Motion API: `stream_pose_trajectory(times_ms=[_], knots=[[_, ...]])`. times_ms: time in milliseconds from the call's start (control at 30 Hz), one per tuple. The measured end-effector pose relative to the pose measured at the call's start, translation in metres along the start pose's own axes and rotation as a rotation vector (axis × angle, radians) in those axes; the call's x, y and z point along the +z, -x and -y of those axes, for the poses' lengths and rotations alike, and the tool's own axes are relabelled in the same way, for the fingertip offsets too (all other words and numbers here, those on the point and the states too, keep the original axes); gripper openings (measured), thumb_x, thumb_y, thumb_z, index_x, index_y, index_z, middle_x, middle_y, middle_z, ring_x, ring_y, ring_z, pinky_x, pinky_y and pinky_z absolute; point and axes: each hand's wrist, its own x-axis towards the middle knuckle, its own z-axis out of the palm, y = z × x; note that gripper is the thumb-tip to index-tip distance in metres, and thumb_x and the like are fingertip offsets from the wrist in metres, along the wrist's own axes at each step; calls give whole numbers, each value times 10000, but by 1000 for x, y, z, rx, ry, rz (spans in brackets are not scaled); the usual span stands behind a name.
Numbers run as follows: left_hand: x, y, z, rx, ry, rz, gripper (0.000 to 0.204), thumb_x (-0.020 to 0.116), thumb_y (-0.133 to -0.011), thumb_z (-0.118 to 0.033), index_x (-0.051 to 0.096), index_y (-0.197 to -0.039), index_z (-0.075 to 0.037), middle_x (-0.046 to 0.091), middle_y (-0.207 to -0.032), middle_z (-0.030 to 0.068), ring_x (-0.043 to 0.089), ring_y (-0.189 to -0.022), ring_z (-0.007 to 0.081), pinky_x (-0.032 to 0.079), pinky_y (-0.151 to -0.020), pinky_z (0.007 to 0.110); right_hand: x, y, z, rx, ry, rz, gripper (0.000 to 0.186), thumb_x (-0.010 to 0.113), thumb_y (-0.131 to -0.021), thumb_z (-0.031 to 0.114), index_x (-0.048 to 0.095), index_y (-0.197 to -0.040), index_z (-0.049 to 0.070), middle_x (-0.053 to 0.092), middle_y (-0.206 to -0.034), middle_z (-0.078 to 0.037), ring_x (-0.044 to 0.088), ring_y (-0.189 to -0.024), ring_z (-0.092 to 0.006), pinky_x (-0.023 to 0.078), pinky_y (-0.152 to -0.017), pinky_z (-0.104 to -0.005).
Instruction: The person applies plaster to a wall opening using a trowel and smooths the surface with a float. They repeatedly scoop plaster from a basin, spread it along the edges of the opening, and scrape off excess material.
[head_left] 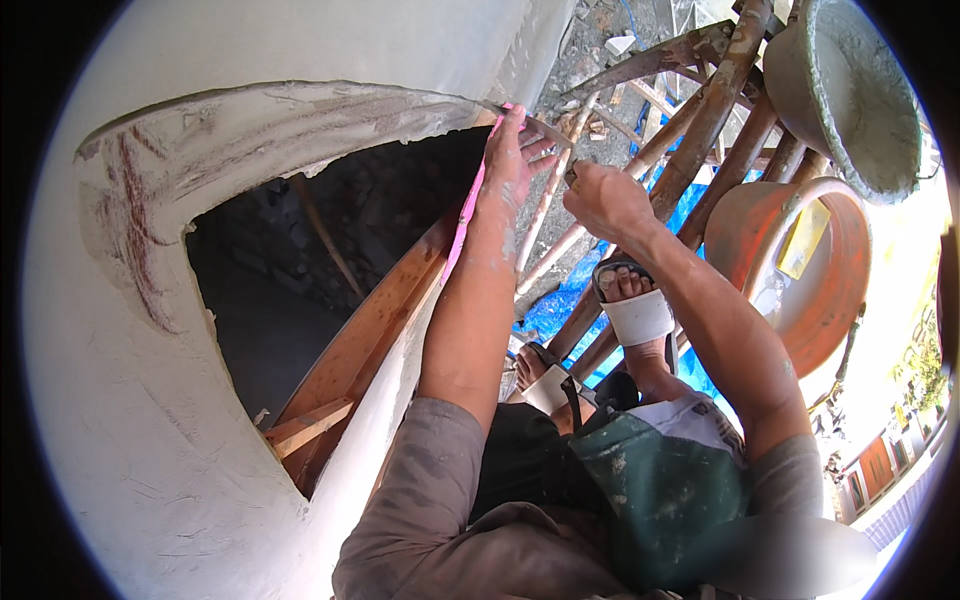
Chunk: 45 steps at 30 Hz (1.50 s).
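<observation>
At opening edge, left hand steadies pink string, running near-vertical.

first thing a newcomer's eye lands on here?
Probably the dark window opening cut in the white plastered wall at left, its upper edge rough with fresh plaster. Next, the left hand pressed flat on that edge at the opening's upper right corner, beside a pink strip, with the right hand closed next to it. At right, an orange tub and a grey mortar pan sit on pole scaffolding.
</observation>
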Motion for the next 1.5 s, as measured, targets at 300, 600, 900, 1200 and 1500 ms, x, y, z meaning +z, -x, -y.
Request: stream_pose_trajectory(times_ms=[300,600,900,1200,1500], knots=[[3,6,-3,25,-17,-15,579,576,-873,-565,518,-1172,-72,571,-1071,110,594,-957,252,520,-793,434,-8,1,-1,-43,21,17,289,543,-827,234,598,-944,-25,657,-908,-267,642,-908,-421,506,-815,-502],[7,12,-6,33,-22,-26,574,561,-886,-570,527,-1173,-74,573,-1077,99,607,-945,241,522,-780,416,-20,8,6,-12,12,51,291,539,-824,226,602,-952,-28,653,-922,-271,637,-926,-418,495,-836,-502],[11,22,-12,41,-35,-39,584,559,-888,-573,518,-1175,-66,587,-1078,108,613,-956,245,519,-773,413,-26,14,8,-29,13,60,302,544,-819,239,605,-951,-25,653,-922,-268,633,-927,-424,493,-836,-502],[15,31,-18,50,-36,-49,592,541,-901,-573,520,-1199,-62,593,-1078,102,620,-957,248,512,-783,424,-36,24,16,-22,30,72,296,546,-820,240,601,-965,-13,655,-932,-259,632,-934,-421,492,-834,-506],[29,51,-31,67,-57,-60,596,545,-897,-573,521,-1197,-59,608,-1080,118,624,-948,247,516,-774,415,-43,41,17,-70,36,-4,255,549,-833,228,585,-942,1,653,-878,-255,641,-883,-418,499,-801,-510]])
